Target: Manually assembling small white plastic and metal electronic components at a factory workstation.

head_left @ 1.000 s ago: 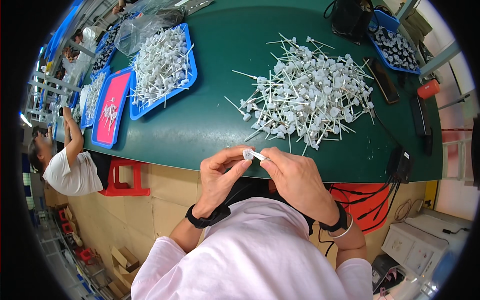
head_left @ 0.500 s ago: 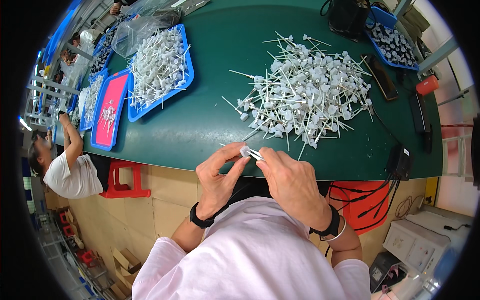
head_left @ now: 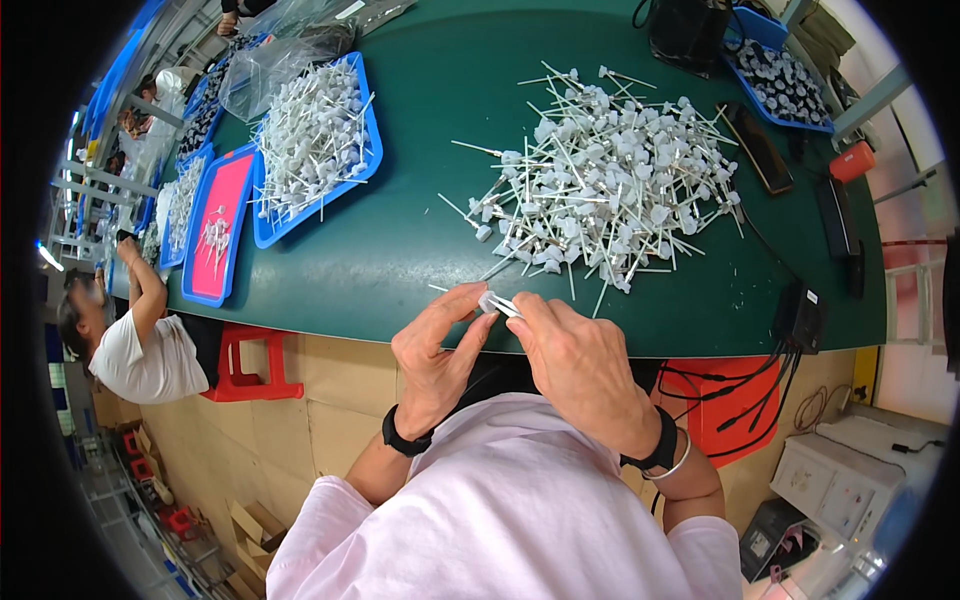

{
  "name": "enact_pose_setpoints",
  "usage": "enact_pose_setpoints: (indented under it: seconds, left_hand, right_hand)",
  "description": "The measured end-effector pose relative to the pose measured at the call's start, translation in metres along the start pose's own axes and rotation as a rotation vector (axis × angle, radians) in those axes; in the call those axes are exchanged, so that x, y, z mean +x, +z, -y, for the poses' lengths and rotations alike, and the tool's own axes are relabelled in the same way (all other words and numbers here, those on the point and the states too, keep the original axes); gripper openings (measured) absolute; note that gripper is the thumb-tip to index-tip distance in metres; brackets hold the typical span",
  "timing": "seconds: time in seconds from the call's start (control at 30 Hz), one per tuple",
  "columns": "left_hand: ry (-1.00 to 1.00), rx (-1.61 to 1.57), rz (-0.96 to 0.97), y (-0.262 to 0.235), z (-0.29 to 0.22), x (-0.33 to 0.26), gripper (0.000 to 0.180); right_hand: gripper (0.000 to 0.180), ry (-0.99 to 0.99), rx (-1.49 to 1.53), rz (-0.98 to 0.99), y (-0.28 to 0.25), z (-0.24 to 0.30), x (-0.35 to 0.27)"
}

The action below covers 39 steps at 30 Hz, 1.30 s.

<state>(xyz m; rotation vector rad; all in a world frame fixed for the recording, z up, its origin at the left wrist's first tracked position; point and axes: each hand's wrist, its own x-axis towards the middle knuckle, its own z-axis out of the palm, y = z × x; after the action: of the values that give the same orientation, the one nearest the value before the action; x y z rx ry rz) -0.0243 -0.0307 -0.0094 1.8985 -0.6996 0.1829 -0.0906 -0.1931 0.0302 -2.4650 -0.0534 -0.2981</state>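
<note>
While the left hand (head_left: 437,350) pinches a small white plastic head (head_left: 487,301), the right hand (head_left: 582,362) grips two slim white stems (head_left: 507,306) beside it.
The left thumb and forefinger are closed on the head, and the right fingertips are clamped on the stems, which slant toward it; whether stems and head are joined is too small to tell. Under the grip is the near edge of the green table (head_left: 430,235); beyond and rightward lies a loose heap of white-stemmed pieces (head_left: 620,180), and farther left a blue tray (head_left: 372,155) of similar ones. A light, steady left pinch with the stems square to the head would probably serve best, since sideways force might bend them.
</note>
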Motion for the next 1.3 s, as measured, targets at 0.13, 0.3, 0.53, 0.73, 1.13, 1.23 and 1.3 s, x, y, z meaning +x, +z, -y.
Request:
enact_pose_setpoints:
  seconds: [0.13, 0.3, 0.53, 0.73, 1.13, 1.23, 1.3]
  left_hand:
    - [0.042, 0.048, -0.008, 0.0008, 0.0020, -0.0003, 0.029]
    - [0.071, 0.105, -0.015, 0.0014, 0.0001, -0.0003, 0.030]
    - [0.032, 0.061, -0.008, 0.0019, 0.0004, -0.0012, 0.029]
    - [-0.033, -0.043, 0.001, 0.0025, 0.0017, -0.0010, 0.027]
    - [-0.047, -0.057, 0.021, 0.0015, -0.0004, -0.0008, 0.026]
    - [0.007, 0.013, 0.021, 0.0013, 0.0017, -0.0020, 0.027]
    - [0.020, 0.016, 0.019, 0.0010, 0.0002, -0.0018, 0.027]
  right_hand:
    - [0.017, 0.009, -0.023, 0.010, -0.0011, 0.0013, 0.0005]
    - [0.016, 0.004, -0.028, 0.011, -0.0012, 0.0030, 0.0010]
    - [0.014, -0.002, -0.017, 0.038, -0.0010, 0.0008, -0.0007]
    - [0.018, -0.017, 0.006, 0.052, -0.0021, -0.0022, -0.0020]
    - [0.020, -0.026, -0.014, 0.048, -0.0040, -0.0011, -0.0011]
    - [0.022, -0.022, -0.020, 0.067, -0.0046, -0.0008, -0.0015]
    - [0.023, -0.022, -0.019, 0.071, -0.0054, -0.0009, -0.0019]
